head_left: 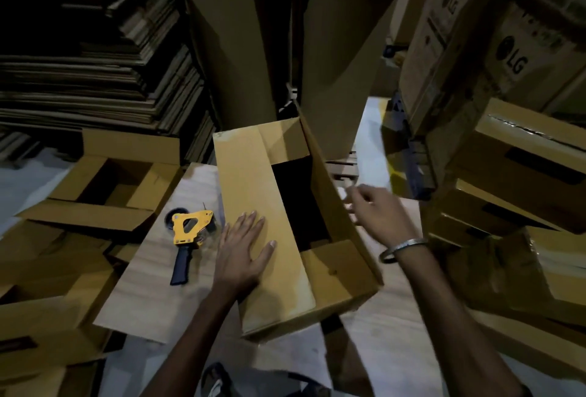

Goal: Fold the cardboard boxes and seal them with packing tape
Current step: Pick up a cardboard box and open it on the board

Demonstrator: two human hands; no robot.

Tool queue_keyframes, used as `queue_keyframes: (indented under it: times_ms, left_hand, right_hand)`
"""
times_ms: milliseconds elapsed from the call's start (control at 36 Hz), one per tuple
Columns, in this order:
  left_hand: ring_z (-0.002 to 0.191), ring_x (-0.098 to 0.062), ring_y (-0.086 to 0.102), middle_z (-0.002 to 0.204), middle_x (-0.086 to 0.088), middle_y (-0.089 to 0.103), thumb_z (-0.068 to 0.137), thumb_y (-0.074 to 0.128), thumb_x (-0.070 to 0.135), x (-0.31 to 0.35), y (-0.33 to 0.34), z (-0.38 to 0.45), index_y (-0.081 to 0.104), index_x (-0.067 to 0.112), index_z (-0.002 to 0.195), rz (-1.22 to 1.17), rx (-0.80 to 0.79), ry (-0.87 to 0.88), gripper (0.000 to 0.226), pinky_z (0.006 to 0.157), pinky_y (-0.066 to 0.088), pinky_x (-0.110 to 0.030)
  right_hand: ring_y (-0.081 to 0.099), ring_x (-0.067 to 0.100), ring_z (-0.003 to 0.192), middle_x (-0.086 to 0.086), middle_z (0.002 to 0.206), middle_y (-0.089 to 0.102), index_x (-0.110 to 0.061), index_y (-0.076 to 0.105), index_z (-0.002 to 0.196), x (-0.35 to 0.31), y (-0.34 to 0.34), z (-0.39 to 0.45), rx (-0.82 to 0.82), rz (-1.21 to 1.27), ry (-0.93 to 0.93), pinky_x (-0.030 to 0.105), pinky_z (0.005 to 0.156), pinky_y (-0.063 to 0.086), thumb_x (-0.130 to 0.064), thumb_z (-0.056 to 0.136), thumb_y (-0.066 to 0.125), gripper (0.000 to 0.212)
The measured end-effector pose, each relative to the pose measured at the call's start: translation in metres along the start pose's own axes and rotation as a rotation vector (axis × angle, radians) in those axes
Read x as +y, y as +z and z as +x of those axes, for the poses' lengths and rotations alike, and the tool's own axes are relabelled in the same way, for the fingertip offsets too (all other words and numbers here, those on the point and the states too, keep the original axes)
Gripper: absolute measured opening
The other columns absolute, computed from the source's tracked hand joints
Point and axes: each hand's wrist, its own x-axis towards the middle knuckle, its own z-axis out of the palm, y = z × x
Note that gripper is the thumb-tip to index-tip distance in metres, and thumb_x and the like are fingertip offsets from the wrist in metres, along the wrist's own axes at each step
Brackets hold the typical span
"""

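At the upper left of the frame a tall stack of flattened cardboard [95,57] is seen, and below it an already erected box [104,187] with its flaps open. Right of that, in the lower-left middle, a yellow tape dispenser [190,231] is laid on the pale wooden worktop [152,289], untouched and just beside the box being folded.

The cardboard box [285,238] in hand is stood at the centre of the frame. Its long left flap [253,193] has been laid down flat, and the left hand [244,254] is pressed on it with fingers straight and spread; nothing is gripped. The short end flaps appear to be folded inward already, with a dark gap left open between them.

Further right, the long right flap [336,193] is stood up and tilted outward. The right hand [374,209] is placed at its edge with fingers loosely curled; whether the flap is actually pinched cannot be told, as the fingertips are blurred.

The step is judged to be the closing of this last flap. It would be done well if the left flap were kept pressed flat, the right flap brought down until both edges meet along the centre without overlap, and the seam held before the dispenser is reached for.

At the right edge, stacked printed cartons [475,47] are seen.
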Motion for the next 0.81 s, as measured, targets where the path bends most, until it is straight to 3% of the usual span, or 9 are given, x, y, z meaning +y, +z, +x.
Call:
queue_keyframes:
  times_ms: [83,167,250,306,361,417,556,694,806]
  left_hand:
    - [0.157,0.001,0.017,0.166,0.016,0.035,0.096,0.058,0.058,-0.002,-0.001,-0.001,0.053,0.033,0.152,-0.072,0.021,-0.011,0.061,0.131,0.011,-0.045]
    - [0.156,0.000,0.021,0.164,0.017,0.037,0.094,0.061,0.055,-0.002,-0.003,-0.003,0.057,0.034,0.149,-0.072,0.026,-0.006,0.058,0.131,0.012,-0.047]
    - [0.156,0.000,0.020,0.164,0.017,0.037,0.093,0.063,0.054,-0.002,-0.003,-0.005,0.058,0.034,0.147,-0.076,0.025,-0.005,0.058,0.131,0.009,-0.045]
    - [0.156,0.001,0.019,0.165,0.018,0.036,0.093,0.063,0.051,-0.002,-0.002,-0.006,0.058,0.034,0.147,-0.079,0.021,-0.010,0.058,0.131,0.005,-0.042]
    - [0.157,0.000,0.018,0.165,0.017,0.036,0.093,0.063,0.049,-0.001,0.001,-0.008,0.059,0.033,0.147,-0.063,0.030,-0.012,0.057,0.130,0.002,-0.038]
    - [0.158,-0.002,0.018,0.165,0.015,0.037,0.093,0.063,0.048,0.001,0.003,-0.009,0.059,0.032,0.147,-0.039,0.052,0.004,0.056,0.130,0.000,-0.037]
    - [0.157,-0.020,0.029,0.160,0.002,0.048,0.093,0.064,0.046,0.021,0.006,-0.018,0.062,0.026,0.144,0.139,0.120,0.159,0.055,0.129,0.013,-0.058]
    - [0.153,-0.024,0.038,0.162,-0.005,0.046,0.095,0.058,0.043,0.063,0.025,-0.045,0.060,0.021,0.146,0.114,0.069,0.076,0.055,0.126,0.023,-0.054]
    - [0.155,-0.023,0.033,0.165,0.000,0.042,0.097,0.050,0.047,0.118,0.042,-0.075,0.059,0.028,0.147,0.102,0.028,0.032,0.054,0.126,0.021,-0.055]
  right_hand:
    - [0.063,0.025,0.092,0.000,0.095,0.067,-0.022,0.066,0.092,0.003,0.047,-0.014,-0.104,-0.049,-0.113,0.038,0.075,0.047,-0.051,0.107,0.040,0.042]
    - [0.048,0.028,0.126,0.003,0.132,0.054,-0.029,0.059,0.118,0.019,0.092,-0.028,-0.074,-0.320,-0.067,0.046,0.097,0.045,-0.060,0.099,0.044,0.040]
    - [0.016,0.035,0.153,0.011,0.166,0.026,-0.028,0.044,0.145,0.033,0.116,-0.042,0.061,-0.466,0.119,0.059,0.115,0.025,-0.078,0.092,0.033,0.073]
    - [0.001,0.037,0.158,0.013,0.173,0.008,-0.028,0.021,0.162,0.042,0.125,-0.047,0.055,-0.482,0.207,0.062,0.120,0.015,-0.088,0.088,0.021,0.096]
    - [0.005,0.037,0.158,0.014,0.173,0.005,-0.029,0.009,0.166,0.048,0.129,-0.047,0.052,-0.498,0.231,0.063,0.120,0.016,-0.092,0.086,0.016,0.101]
    - [0.015,0.038,0.154,0.015,0.172,0.009,-0.029,0.009,0.166,0.048,0.128,-0.046,0.054,-0.507,0.233,0.062,0.117,0.023,-0.091,0.086,0.016,0.101]
    - [0.026,0.037,0.146,0.015,0.168,0.019,-0.029,0.014,0.164,0.053,0.122,-0.045,0.061,-0.558,0.187,0.060,0.110,0.030,-0.091,0.088,0.015,0.099]
    - [0.035,0.035,0.140,0.009,0.164,0.028,-0.035,0.022,0.160,0.080,0.092,-0.040,0.059,-0.588,0.076,0.058,0.106,0.035,-0.090,0.090,0.021,0.088]
    - [0.038,0.032,0.141,0.005,0.163,0.032,-0.037,0.020,0.160,0.110,0.059,-0.025,-0.005,-0.610,-0.020,0.056,0.108,0.035,-0.087,0.092,0.025,0.084]
